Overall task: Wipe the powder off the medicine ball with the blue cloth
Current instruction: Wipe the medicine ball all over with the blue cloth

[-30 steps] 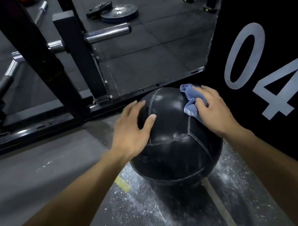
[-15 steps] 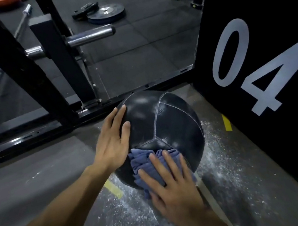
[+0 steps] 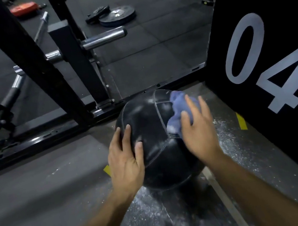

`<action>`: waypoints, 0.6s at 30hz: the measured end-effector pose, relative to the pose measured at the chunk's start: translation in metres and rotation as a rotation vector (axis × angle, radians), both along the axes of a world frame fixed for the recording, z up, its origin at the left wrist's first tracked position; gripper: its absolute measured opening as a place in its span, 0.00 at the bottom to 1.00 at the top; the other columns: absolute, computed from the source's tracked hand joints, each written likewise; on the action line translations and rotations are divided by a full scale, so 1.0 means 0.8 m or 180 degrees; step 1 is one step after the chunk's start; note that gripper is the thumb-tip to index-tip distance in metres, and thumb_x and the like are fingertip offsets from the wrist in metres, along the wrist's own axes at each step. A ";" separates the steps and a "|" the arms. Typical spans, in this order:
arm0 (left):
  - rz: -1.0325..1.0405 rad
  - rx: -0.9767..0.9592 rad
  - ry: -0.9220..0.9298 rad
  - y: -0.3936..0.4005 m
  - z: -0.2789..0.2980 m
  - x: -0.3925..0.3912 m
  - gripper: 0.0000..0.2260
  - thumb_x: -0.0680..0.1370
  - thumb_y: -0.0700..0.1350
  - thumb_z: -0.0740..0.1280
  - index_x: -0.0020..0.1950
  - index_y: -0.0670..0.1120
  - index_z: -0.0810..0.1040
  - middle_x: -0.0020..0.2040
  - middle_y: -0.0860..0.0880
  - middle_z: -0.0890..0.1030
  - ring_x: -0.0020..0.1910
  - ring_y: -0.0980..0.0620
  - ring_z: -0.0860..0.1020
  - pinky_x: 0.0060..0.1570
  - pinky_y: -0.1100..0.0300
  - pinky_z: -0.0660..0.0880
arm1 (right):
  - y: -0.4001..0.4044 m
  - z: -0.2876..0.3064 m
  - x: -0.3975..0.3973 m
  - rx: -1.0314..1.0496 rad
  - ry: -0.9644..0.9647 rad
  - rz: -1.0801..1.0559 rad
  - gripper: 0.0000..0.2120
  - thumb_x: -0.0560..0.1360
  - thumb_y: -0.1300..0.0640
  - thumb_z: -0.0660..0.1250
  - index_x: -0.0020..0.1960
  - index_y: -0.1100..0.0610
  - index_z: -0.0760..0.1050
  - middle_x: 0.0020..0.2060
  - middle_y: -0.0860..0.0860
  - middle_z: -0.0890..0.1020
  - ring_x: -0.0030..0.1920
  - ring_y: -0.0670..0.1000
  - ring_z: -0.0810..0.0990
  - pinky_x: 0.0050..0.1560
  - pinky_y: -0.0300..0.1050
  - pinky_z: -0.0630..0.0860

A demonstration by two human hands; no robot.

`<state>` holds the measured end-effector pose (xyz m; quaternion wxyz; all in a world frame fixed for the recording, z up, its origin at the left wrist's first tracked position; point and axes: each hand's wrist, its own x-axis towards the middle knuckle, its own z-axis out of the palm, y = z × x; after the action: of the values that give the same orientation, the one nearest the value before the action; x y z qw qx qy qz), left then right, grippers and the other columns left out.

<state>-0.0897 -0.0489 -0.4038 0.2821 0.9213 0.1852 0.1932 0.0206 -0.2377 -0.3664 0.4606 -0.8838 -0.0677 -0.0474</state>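
A black stitched medicine ball [image 3: 151, 132] rests on the gym floor in the middle of the view, with faint white powder smudges on its top. My left hand [image 3: 126, 161] lies flat against the ball's near left side, fingers spread. On the ball's upper right side my right hand [image 3: 197, 130] presses the crumpled blue cloth [image 3: 177, 108]; the hand is blurred by motion. Part of the cloth is hidden under my fingers.
White powder [image 3: 161, 218] is scattered on the floor around and in front of the ball. A tall black panel marked "04" [image 3: 271, 54] stands close on the right. A black rack frame [image 3: 41, 81] with chrome pegs stands behind; weight plates [image 3: 117, 16] lie farther back.
My right hand has carried the cloth from the ball's near lower face up to its upper right side. My left hand has slid down toward the near left of the ball.
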 end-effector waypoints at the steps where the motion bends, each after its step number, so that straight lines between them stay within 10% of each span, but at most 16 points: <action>1: -0.0006 0.0016 0.0063 -0.007 0.004 -0.006 0.28 0.84 0.64 0.51 0.84 0.58 0.58 0.83 0.49 0.59 0.80 0.46 0.61 0.78 0.49 0.58 | 0.000 0.010 0.014 0.0235 0.0391 -0.0100 0.27 0.85 0.46 0.54 0.83 0.46 0.65 0.85 0.54 0.57 0.84 0.57 0.58 0.81 0.56 0.60; 8: 0.0093 -0.0205 0.0114 -0.010 0.052 -0.036 0.18 0.80 0.63 0.63 0.66 0.56 0.75 0.74 0.55 0.65 0.73 0.49 0.69 0.76 0.40 0.66 | -0.043 -0.008 -0.043 -0.0789 -0.0319 0.0251 0.29 0.82 0.40 0.52 0.83 0.37 0.58 0.86 0.48 0.52 0.86 0.53 0.47 0.84 0.63 0.48; 18: -0.0673 0.0497 0.0392 -0.013 0.062 0.022 0.31 0.80 0.70 0.49 0.80 0.61 0.67 0.82 0.55 0.65 0.81 0.53 0.60 0.82 0.49 0.52 | -0.050 -0.043 -0.137 -0.0542 -0.0607 0.0466 0.30 0.85 0.42 0.55 0.86 0.46 0.57 0.87 0.48 0.46 0.86 0.56 0.45 0.78 0.73 0.62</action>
<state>-0.0723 -0.0595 -0.3538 0.2165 0.9649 0.0885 0.1193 -0.0894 -0.2774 -0.4009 0.3777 -0.9038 -0.1793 -0.0915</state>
